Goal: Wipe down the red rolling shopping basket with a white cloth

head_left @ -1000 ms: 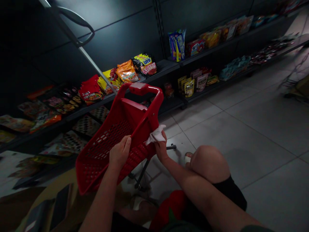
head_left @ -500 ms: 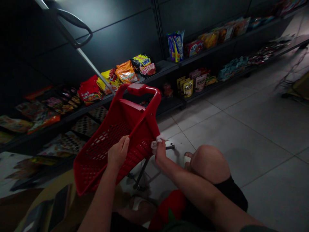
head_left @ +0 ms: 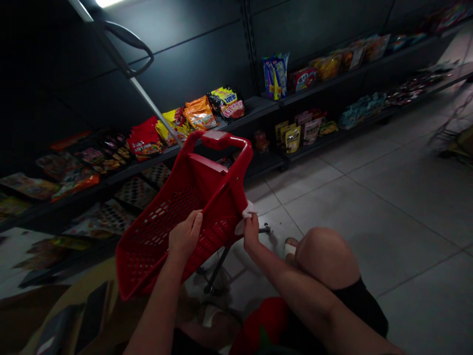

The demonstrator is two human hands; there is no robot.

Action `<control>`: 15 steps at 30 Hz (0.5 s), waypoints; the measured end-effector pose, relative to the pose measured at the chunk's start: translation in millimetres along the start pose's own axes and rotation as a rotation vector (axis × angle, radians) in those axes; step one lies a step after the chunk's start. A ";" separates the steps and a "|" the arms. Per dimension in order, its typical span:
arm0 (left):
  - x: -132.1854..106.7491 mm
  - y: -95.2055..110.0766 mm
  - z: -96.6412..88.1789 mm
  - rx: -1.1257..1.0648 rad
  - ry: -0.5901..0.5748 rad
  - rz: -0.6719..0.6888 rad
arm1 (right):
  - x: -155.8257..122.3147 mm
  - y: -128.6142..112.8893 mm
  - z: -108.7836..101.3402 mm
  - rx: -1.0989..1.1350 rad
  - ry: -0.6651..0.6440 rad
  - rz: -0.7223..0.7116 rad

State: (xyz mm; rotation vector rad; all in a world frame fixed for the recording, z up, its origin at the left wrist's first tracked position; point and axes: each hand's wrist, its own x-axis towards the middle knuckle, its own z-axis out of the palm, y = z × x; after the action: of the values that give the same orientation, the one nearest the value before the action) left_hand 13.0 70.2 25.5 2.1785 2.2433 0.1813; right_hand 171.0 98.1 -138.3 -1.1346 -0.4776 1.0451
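I have the red basket [head_left: 207,197] tilted, long axis pointing toward the shelves [head_left: 264,106]. Left hand [head_left: 185,235] curls around its side; right hand [head_left: 251,232] pinches a white cloth [head_left: 247,212] at its edge.

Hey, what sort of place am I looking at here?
Most likely a small grocery or convenience store: dark metal shelving stocked with packaged snacks, a red plastic shopping basket, and a tiled floor.
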 end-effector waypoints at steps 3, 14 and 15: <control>-0.2 -2.0 -0.4 -0.008 -0.015 0.010 | 9.7 -34.8 18.1 -0.101 -0.140 -0.294; -3.1 -4.1 -4.8 -0.075 -0.021 0.044 | 4.7 5.4 -7.6 -0.254 -0.068 -0.309; -3.3 -4.1 -5.0 -0.076 -0.024 0.045 | 6.4 -15.3 1.1 -0.252 -0.120 -0.370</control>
State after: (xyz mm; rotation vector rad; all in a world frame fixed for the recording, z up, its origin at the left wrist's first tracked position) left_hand 8.6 66.4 29.9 2.1816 2.1392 0.2355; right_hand 179.7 103.4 -125.2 -1.1518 -0.8988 0.7444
